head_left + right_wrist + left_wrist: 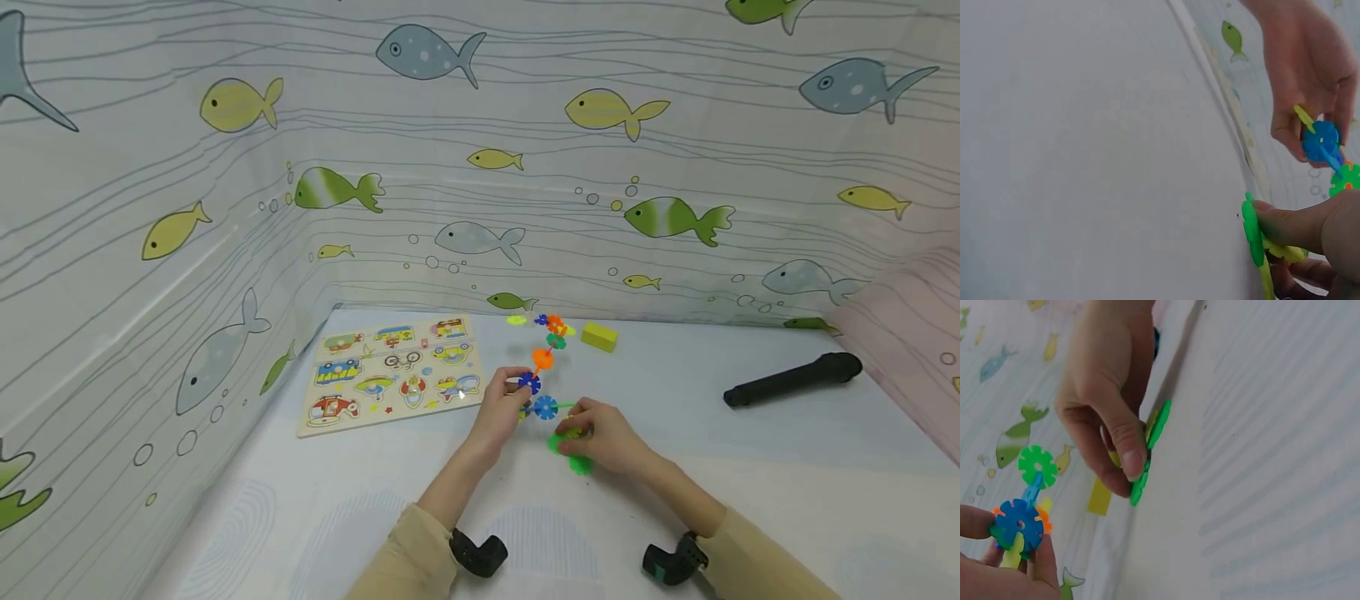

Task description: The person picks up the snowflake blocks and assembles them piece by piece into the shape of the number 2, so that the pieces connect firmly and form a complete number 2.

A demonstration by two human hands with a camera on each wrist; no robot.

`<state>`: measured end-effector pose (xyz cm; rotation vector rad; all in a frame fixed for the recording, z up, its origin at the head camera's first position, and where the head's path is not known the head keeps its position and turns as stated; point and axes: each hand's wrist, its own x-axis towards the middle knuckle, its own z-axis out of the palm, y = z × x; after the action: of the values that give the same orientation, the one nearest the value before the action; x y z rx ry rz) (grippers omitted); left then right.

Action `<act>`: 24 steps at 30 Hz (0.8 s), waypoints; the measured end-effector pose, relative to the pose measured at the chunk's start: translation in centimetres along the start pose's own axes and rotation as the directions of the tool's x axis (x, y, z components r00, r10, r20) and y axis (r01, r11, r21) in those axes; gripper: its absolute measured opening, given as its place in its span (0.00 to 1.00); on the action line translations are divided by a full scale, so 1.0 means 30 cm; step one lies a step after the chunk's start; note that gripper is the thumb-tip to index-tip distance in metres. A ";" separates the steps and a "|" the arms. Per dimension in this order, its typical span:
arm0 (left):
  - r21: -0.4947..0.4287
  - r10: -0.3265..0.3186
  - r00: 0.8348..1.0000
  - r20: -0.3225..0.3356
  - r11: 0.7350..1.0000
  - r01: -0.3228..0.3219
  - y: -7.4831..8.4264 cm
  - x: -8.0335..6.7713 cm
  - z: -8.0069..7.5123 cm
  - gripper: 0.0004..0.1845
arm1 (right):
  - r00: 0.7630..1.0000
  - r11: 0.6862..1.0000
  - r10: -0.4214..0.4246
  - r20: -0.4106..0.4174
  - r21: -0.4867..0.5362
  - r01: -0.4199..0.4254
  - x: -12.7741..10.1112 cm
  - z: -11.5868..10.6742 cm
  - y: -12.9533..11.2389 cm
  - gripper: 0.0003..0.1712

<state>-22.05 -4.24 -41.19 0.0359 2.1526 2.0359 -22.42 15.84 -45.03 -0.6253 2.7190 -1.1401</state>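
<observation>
The near end of a snowflake-disc chain (546, 379) is pinched by both hands: blue discs (537, 396) are gripped in the curled fingers of the left hand (504, 408), and green discs (570, 454) are pressed to the table (750, 467) under the clenched fingers of the right hand (611, 437). The chain lies on the table with its long axis running from the hands away toward the back wall, past an orange disc (542, 359). A puzzle board (390, 371) is seen to the left, a yellow block (599, 337) beyond, and a black cylinder (793, 379) to the right.
</observation>
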 end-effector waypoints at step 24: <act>0.040 -0.014 0.998 0.055 0.999 0.012 -0.018 -0.008 0.019 0.18 | 0.986 0.973 0.157 -0.060 0.181 -0.144 -0.076 -0.105 0.017 0.12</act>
<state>-21.68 -3.73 -41.74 0.0821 2.1540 1.9610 -21.38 19.17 -43.25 -0.3523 2.6313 -1.3697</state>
